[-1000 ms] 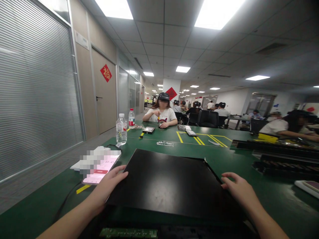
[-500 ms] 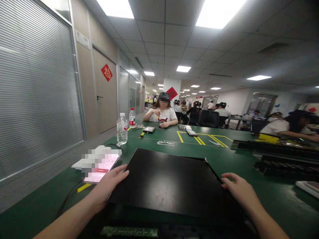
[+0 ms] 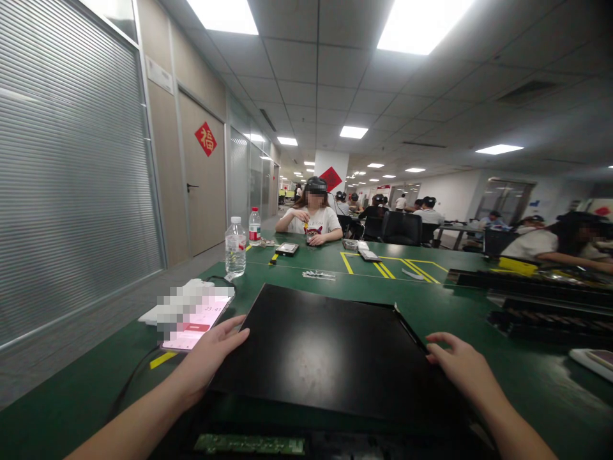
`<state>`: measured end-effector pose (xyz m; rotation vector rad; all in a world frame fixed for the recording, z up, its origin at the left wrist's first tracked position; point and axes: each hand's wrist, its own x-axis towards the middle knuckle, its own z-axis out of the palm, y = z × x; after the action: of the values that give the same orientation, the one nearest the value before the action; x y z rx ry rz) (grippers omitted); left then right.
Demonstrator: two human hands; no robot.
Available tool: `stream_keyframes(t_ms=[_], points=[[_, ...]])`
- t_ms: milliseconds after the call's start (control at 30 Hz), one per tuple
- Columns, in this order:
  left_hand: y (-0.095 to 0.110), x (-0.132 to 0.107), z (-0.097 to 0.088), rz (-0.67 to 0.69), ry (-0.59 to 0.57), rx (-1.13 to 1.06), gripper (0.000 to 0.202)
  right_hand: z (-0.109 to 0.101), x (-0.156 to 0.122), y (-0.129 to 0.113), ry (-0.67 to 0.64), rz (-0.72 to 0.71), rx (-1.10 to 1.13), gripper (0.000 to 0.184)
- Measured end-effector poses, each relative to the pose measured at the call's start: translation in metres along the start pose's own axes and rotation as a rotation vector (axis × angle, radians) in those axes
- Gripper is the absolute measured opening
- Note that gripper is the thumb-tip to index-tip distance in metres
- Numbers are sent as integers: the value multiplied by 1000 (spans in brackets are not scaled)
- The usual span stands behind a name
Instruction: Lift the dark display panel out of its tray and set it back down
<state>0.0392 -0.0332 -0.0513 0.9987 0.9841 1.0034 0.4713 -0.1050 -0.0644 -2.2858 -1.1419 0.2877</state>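
A wide, flat black panel (image 3: 311, 358), like a display screen, lies tilted in front of me with a soft light reflection on it. My left hand (image 3: 225, 342) grips its left edge, thumb on the top face and fingers partly hidden behind. At the right edge, my right hand (image 3: 450, 358) holds the panel with bent fingers whose tips are partly out of sight. Near the bottom of the view, below the panel's close edge, a green circuit board strip (image 3: 249, 443) shows inside a dark frame.
On the green table (image 3: 268, 281) stand a clear water bottle (image 3: 235, 248) and a red-capped bottle (image 3: 254, 227). A lit phone (image 3: 204, 326) lies left. Dark strip-like parts (image 3: 531, 319) lie right. Hard drives (image 3: 287, 249) lie farther back, before a seated person (image 3: 311, 220).
Both hands keep their hold on the panel, which stays almost in place. The view has shifted only very slightly.
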Motion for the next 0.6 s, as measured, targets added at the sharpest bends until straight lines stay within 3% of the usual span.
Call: stream_keyframes(t_ms=[600], points=[[-1,0,-1,11,3,-13,56,5,5,5,-30,13,26,31]])
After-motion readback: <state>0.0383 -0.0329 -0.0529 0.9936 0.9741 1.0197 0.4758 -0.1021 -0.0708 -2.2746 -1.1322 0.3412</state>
